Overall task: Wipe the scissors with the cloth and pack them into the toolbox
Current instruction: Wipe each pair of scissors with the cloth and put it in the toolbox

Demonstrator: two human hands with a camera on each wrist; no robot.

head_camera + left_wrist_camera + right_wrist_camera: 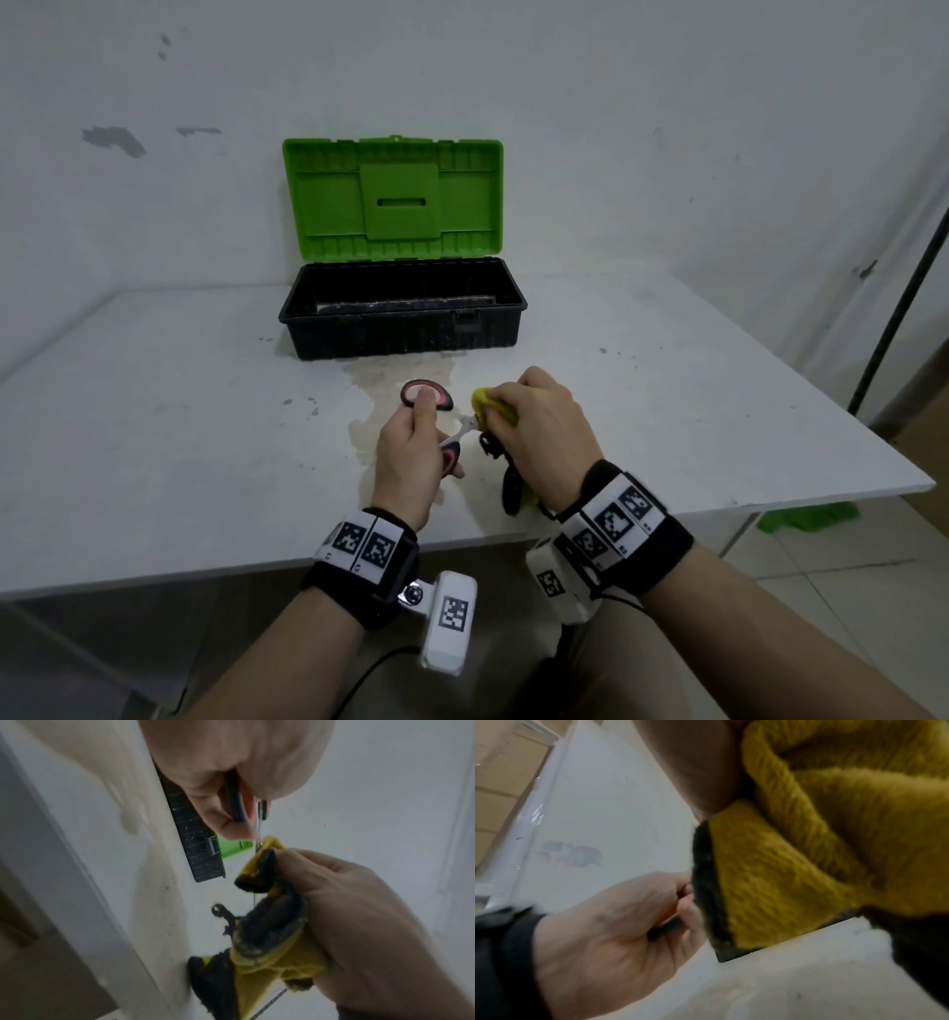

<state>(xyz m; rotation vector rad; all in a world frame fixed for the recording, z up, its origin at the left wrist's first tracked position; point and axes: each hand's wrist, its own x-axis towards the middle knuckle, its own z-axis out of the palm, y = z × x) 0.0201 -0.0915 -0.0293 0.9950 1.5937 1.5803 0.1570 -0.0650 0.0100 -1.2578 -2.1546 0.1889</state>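
Observation:
My left hand (pixel 408 452) grips the scissors (pixel 445 419) by their black and red handles, above the table's front middle. Their blades point right into the yellow cloth with a dark edge (pixel 495 408), and the blade tips are hidden in it. My right hand (pixel 539 426) is curled round that cloth (pixel 270 933), which wraps the blades; a dark end of it hangs down to the table. The left wrist view shows the scissors (pixel 237 805) in my left fingers. In the right wrist view the cloth (pixel 808 852) fills the upper right. The toolbox (pixel 405 313) stands open behind, black base, green lid upright.
The white table (pixel 179 411) has a pale stain under my hands and dark specks to the left. Its right corner (pixel 924 483) is near a dark pole (pixel 898 313). A green rag (pixel 811 516) lies on the floor beyond the table's edge.

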